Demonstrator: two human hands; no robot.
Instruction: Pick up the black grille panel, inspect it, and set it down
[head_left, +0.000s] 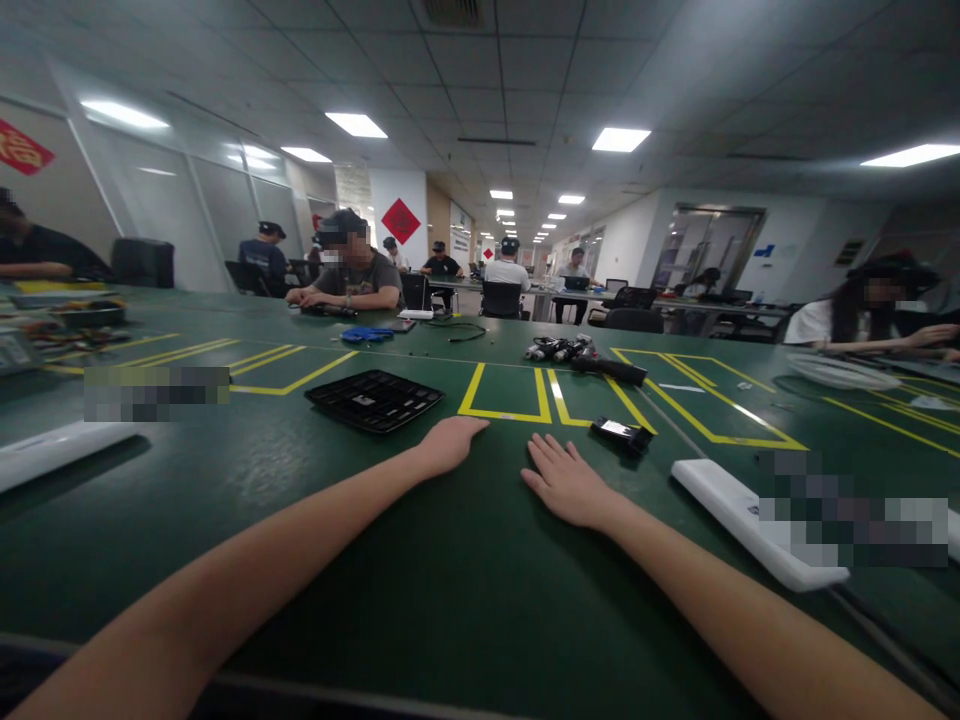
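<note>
Currently, in the head view, shows the left hand to the near right of a black panel, just beside it — cannot tell spread fingers from closed ones. Shows the right hand palm down, with fingers slightly spread, over the green table — near and left of a small black part, left of a white bar.

Noted on tabletop: black panel, ribbed, roughly square, lying flat; well apart to the right, small black part, white-patched, near yellow tape.
</note>
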